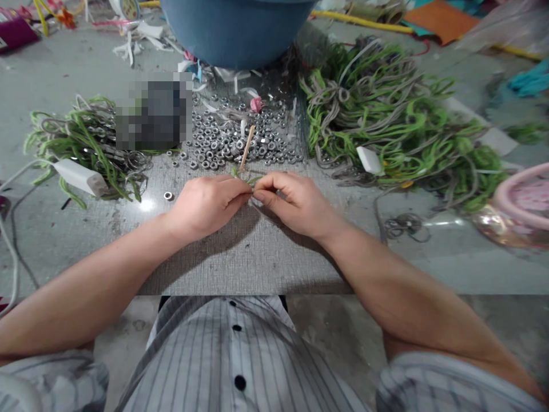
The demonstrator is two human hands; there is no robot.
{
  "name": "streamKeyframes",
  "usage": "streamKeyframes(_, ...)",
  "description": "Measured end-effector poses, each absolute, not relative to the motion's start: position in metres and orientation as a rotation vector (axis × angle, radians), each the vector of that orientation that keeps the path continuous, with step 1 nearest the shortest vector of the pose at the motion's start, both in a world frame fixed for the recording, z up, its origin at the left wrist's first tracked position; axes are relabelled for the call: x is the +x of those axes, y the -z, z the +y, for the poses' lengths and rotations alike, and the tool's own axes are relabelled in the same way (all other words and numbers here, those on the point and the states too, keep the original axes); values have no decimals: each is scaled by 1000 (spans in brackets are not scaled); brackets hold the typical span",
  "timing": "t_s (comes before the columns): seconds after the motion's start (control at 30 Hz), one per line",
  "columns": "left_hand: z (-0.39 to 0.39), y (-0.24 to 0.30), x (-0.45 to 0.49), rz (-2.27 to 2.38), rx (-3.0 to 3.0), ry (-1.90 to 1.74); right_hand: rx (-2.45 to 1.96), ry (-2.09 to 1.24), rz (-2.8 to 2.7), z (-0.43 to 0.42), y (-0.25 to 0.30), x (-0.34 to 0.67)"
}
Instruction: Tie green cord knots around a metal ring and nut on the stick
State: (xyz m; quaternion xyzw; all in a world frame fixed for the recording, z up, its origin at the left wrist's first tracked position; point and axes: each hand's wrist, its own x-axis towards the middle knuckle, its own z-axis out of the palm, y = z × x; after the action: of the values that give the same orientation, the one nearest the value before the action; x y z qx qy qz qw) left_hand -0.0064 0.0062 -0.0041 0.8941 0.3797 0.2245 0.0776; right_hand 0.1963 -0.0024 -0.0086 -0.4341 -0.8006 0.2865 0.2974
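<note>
Forearms angled inward over a gray tabletop (240, 269), a person in a striped shirt (257, 355) brings left hand (206, 203) and right hand (295, 200) together, fingertips nearly meeting, knuckles raised. Both pinch a thin green-and-gray cord (256, 179) between thumb and fingers, just beside a wooden stick (247, 149) and scattered metal hex nuts (218, 143).

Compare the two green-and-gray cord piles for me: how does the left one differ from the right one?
The right pile is clearly bigger and spreads wider than the left pile. Shiny metal pieces show among the left pile's cords, while the right pile shows mostly looped cord. Both mix green and gray strands, and both lie tangled on the table.
</note>
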Motion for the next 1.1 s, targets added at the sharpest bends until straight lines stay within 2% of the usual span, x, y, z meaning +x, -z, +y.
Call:
streamKeyframes(0.3,8,1,-8,1143,2680,-550,-1189,-705,-2177,-2,11,192)
streamKeyframes(0.83,11,-12,-4,1324,2761,189,-1219,-554,-2401,4,21,193)
streamKeyframes(1.1,11,-9,-3,1382,2729,171,-1222,-538,-2405,4,21,193)
